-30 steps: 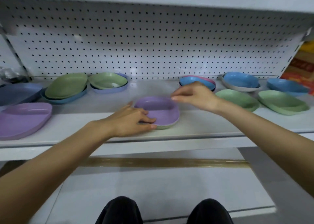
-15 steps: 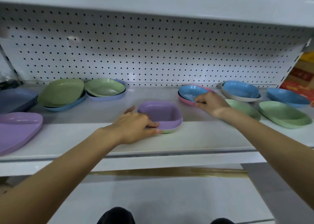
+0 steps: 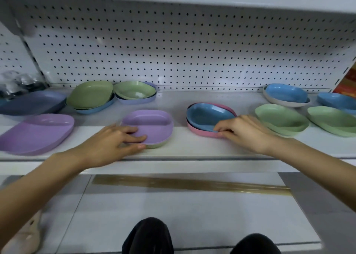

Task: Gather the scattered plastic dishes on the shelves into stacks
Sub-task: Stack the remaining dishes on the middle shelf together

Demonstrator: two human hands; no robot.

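A purple dish [image 3: 152, 125] sits on a green one near the front middle of the white shelf [image 3: 183, 147]. My left hand [image 3: 113, 144] grips its near-left rim, thumb over the edge. To the right lies a blue dish [image 3: 206, 115] nested in a pink dish [image 3: 202, 133]. My right hand [image 3: 244, 132] pinches the near rim of that blue and pink pair.
Left: a large purple tray [image 3: 36, 133], a dark blue tray [image 3: 32, 103], a green dish on a blue one [image 3: 89, 96], a green dish on a lilac one [image 3: 134, 91]. Right: two green dishes [image 3: 281, 118] [image 3: 331, 119], a blue dish in a white one [image 3: 286, 94], another blue dish [image 3: 336, 100]. Pegboard behind.
My right hand left the purple dish, reached to the blue and pink pair, and has drawn it toward the shelf's front. My left hand stayed on the purple dish.
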